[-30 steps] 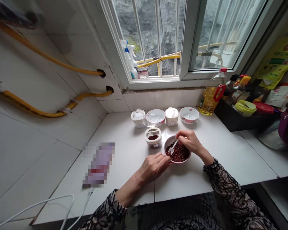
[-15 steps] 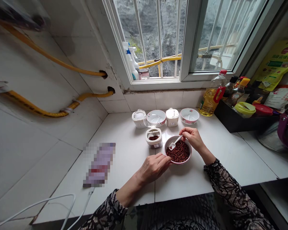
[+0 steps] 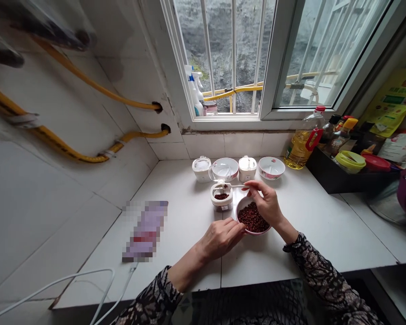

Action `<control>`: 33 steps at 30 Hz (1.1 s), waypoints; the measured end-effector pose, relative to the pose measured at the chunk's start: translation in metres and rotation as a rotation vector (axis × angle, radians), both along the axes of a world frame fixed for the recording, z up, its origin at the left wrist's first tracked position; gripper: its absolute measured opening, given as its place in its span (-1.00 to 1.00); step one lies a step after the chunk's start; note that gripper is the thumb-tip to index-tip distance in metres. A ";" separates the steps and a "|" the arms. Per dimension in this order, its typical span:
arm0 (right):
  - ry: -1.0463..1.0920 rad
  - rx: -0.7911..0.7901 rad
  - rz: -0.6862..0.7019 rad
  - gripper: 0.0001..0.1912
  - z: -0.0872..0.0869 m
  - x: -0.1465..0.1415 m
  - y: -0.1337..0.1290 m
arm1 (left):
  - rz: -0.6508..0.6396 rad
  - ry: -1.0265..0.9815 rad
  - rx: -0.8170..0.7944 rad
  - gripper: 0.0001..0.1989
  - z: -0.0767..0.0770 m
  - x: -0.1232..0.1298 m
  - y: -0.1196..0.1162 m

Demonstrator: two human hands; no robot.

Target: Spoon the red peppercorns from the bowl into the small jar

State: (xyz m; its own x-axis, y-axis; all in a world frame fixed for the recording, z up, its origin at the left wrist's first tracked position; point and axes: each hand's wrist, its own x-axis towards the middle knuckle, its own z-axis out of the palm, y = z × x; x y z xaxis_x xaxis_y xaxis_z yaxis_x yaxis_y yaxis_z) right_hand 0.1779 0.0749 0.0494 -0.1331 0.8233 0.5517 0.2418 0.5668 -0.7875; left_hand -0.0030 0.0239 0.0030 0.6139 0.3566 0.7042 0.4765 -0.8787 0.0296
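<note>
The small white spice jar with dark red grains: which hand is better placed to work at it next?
Probably the right hand: it holds the white plastic spoon, whose head reaches over the jar. The left hand lies at the rim of the pink-rimmed bowl, further from the jar's opening.

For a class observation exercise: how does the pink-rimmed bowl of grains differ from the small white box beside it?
The pink-rimmed bowl is round and open, while the small white box is squarish with its lid raised. The bowl is larger and far fuller than the box, which shows only a small heap. Both hold reddish-brown grains and stand on the white counter.
</note>
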 end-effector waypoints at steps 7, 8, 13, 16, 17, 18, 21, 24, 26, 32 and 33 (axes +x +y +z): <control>-0.331 0.348 -0.028 -0.77 0.007 0.010 -0.002 | 0.012 0.000 0.019 -0.85 0.000 0.000 0.000; -0.301 0.322 -0.082 -0.79 0.008 0.014 -0.002 | 0.005 0.003 0.010 -0.85 -0.001 -0.001 0.000; -0.374 0.245 -0.113 -0.79 0.000 0.031 0.002 | -0.014 0.010 -0.014 -0.90 -0.001 -0.002 0.000; -0.494 0.214 -0.054 -0.79 -0.008 0.032 0.005 | -0.005 0.015 -0.014 -0.89 -0.002 -0.002 0.000; -0.518 0.198 -0.038 -0.79 -0.009 0.031 0.005 | -0.006 0.017 -0.017 -0.89 -0.002 -0.002 0.000; -0.531 0.180 -0.023 -0.79 -0.010 0.030 0.005 | -0.009 0.016 -0.019 -0.88 -0.002 -0.002 0.000; -0.522 0.113 0.001 -0.77 -0.011 0.028 0.005 | -0.016 0.009 -0.017 -0.88 -0.001 -0.002 0.000; -0.464 0.030 -0.029 -0.77 -0.011 0.030 0.007 | -0.018 0.005 -0.014 -0.89 -0.001 -0.002 0.000; -0.407 -0.030 -0.032 -0.77 -0.010 0.032 0.008 | -0.013 0.010 -0.016 -0.88 -0.001 -0.002 0.000; -0.299 -0.114 0.004 -0.78 -0.006 0.033 0.008 | -0.002 0.020 -0.024 -0.87 -0.003 -0.003 0.000; -0.267 -0.140 0.005 -0.79 -0.006 0.033 0.008 | -0.003 0.019 -0.023 -0.87 -0.003 -0.003 0.000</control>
State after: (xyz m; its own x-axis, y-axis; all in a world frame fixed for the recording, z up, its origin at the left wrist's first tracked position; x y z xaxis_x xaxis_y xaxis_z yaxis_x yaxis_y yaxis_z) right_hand 0.2106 0.0829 0.0436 -0.2626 0.8880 0.3775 0.4488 0.4587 -0.7669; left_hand -0.0056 0.0240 -0.0004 0.6283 0.3706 0.6841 0.4746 -0.8793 0.0404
